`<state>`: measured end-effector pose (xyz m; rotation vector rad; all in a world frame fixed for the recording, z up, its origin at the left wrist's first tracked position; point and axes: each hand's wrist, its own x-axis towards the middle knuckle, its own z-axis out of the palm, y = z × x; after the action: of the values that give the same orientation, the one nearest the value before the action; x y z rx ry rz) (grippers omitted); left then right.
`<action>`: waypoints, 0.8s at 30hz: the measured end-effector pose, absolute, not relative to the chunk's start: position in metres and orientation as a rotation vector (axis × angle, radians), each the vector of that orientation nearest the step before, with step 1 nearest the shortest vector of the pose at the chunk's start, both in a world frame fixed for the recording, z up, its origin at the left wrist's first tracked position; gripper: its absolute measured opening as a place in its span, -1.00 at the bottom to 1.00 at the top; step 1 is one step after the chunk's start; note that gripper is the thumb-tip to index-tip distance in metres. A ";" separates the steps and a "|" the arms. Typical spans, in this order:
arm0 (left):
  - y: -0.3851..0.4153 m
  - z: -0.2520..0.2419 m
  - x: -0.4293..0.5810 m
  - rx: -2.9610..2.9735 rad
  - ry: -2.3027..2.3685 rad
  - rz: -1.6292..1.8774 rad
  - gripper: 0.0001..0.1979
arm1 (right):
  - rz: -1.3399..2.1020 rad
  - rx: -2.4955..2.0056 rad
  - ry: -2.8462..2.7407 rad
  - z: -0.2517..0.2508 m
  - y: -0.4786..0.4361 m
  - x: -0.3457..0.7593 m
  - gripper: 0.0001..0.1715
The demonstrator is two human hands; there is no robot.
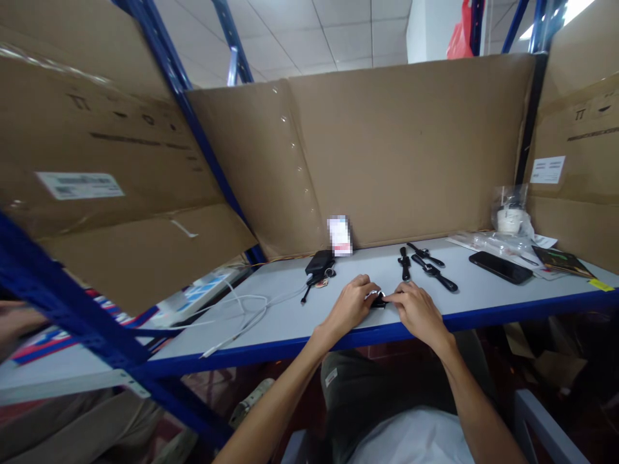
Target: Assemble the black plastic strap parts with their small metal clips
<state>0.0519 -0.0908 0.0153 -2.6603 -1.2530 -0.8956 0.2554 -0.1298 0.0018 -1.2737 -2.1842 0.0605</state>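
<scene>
Close to the table's front edge, my left hand [357, 299] pinches a small black piece [378, 301] with a shiny, silvery part. From the other side my right hand [414, 309] presses its closed fingertips against the same piece. Fingers cover much of it, so its exact kind is unclear. Just beyond my right hand lie three slim black objects, each with wider rounded ends and a small fitting in the middle: one upright in view [405, 263], one farther back [425, 254] and one nearer [434, 272].
Left of my hands are a black power bank [319, 262] and white cables [251, 309]. A phone [500, 267] and clear plastic bags [500, 243] lie right. Cardboard [411, 154] walls the back; a blue post [97, 322] stands left, with another person's hand [17, 322] beyond.
</scene>
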 end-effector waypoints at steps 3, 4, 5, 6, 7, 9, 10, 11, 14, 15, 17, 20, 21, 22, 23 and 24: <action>-0.093 0.015 0.056 -2.701 -1.287 -0.923 -0.81 | 0.056 -1.286 -2.198 0.002 -0.130 0.256 -0.50; -0.094 0.015 0.058 -2.705 -1.293 -0.927 -0.83 | 0.050 -1.290 -2.202 0.003 -0.130 0.256 -0.49; -0.095 0.014 0.059 -2.697 -1.295 -0.934 -0.84 | 0.041 -1.294 -2.205 0.003 -0.130 0.256 -0.49; -0.096 0.013 0.060 -2.685 -1.291 -0.939 -0.83 | 0.033 -1.301 -2.206 0.004 -0.131 0.256 -0.48; -0.096 0.012 0.061 -2.670 -1.284 -0.943 -0.80 | 0.024 -1.307 -2.208 0.005 -0.131 0.255 -0.48; -0.097 0.009 0.061 -2.636 -1.270 -0.957 -0.79 | 0.017 -1.317 -2.212 0.006 -0.132 0.255 -0.48; -0.096 0.008 0.061 -2.623 -1.266 -0.973 -0.80 | 0.021 -1.319 -2.214 0.007 -0.132 0.255 -0.48; -0.095 0.006 0.060 -2.613 -1.269 -1.000 -0.79 | 0.027 -1.316 -2.216 0.007 -0.133 0.255 -0.48; -0.093 0.003 0.057 -2.626 -1.294 -1.093 -0.72 | 0.046 -1.300 -2.204 0.008 -0.132 0.256 -0.48; -0.092 0.003 0.056 -2.645 -1.300 -1.108 -0.73 | 0.050 -1.293 -2.199 0.007 -0.132 0.256 -0.49; -0.093 0.004 0.054 -2.661 -1.302 -1.110 -0.73 | 0.057 -1.279 -2.191 0.006 -0.131 0.256 -0.50; -0.097 0.008 0.056 -2.626 -1.314 -1.088 -0.70 | 0.064 -1.272 -2.183 0.005 -0.130 0.257 -0.51; -0.099 0.010 0.057 -2.618 -1.316 -1.079 -0.72 | 0.064 -1.274 -2.181 0.005 -0.130 0.257 -0.50; -0.100 0.011 0.059 -2.617 -1.316 -1.071 -0.75 | 0.061 -1.277 -2.180 0.005 -0.130 0.257 -0.50; -0.101 0.012 0.061 -2.622 -1.312 -1.064 -0.79 | 0.057 -1.279 -2.181 0.005 -0.130 0.256 -0.49; -0.102 0.013 0.062 -2.631 -1.306 -1.060 -0.82 | 0.053 -1.283 -2.183 0.005 -0.130 0.256 -0.49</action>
<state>0.0624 -0.1018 0.0129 -2.6306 -1.3061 -1.0597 0.2563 -0.1301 0.0053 -1.2829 -2.1830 0.0528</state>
